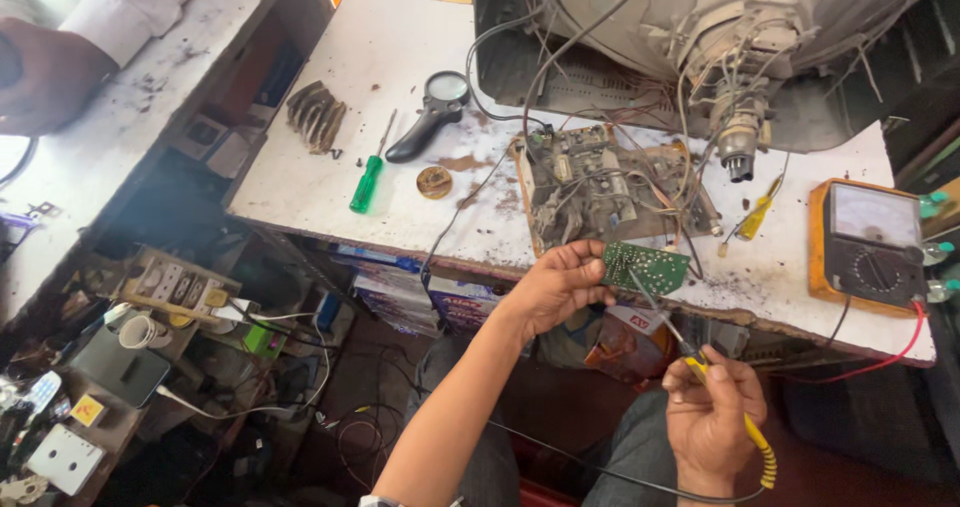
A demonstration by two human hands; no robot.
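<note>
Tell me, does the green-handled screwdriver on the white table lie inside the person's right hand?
No: the green-handled screwdriver lies on the white table, while the right hand holds a yellow soldering tool.

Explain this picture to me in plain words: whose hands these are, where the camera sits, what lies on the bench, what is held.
There is no machine here: a person works with bare hands, and the one camera sits on their head, looking down. The left hand holds a small green circuit board by its edge. The right hand grips a thin probe with a yellow coiled handle, its tip at the board. On the stained white workbench lie a green-handled screwdriver, a black magnifying glass, a larger wired circuit board and an orange-cased dial meter. Behind stands an opened old television tube. Another person's hand rests top left.
</note>
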